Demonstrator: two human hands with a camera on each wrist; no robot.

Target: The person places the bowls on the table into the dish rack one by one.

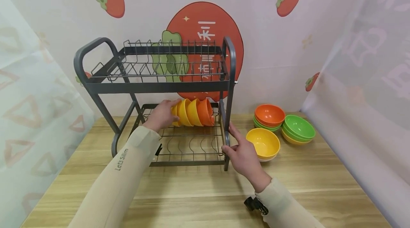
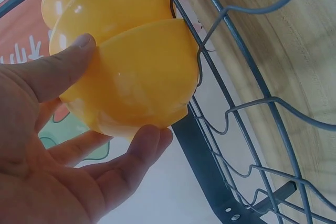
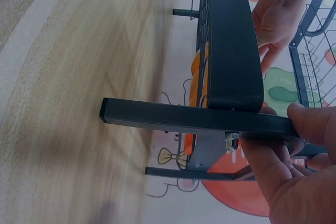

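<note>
A black two-tier dish rack (image 1: 160,87) stands on the wooden table. On its lower tier, several yellow bowls and orange bowls (image 1: 204,113) sit on edge in a nested row. At the left end of that row my left hand (image 1: 161,115) holds the outermost yellow bowl (image 2: 142,77), thumb on its side and fingertips near its base. My right hand (image 1: 246,155) grips the rack's right side frame (image 3: 262,124), low down, with the thumb in front and the fingers on the outer side.
Right of the rack stand stacked bowls: an orange bowl (image 1: 269,115) on green ones, a green bowl (image 1: 299,127) over a yellow one, and a yellow bowl (image 1: 263,142) on a pale one. The upper tier (image 1: 179,49) overhangs my left hand. Printed curtains enclose the table's back and sides.
</note>
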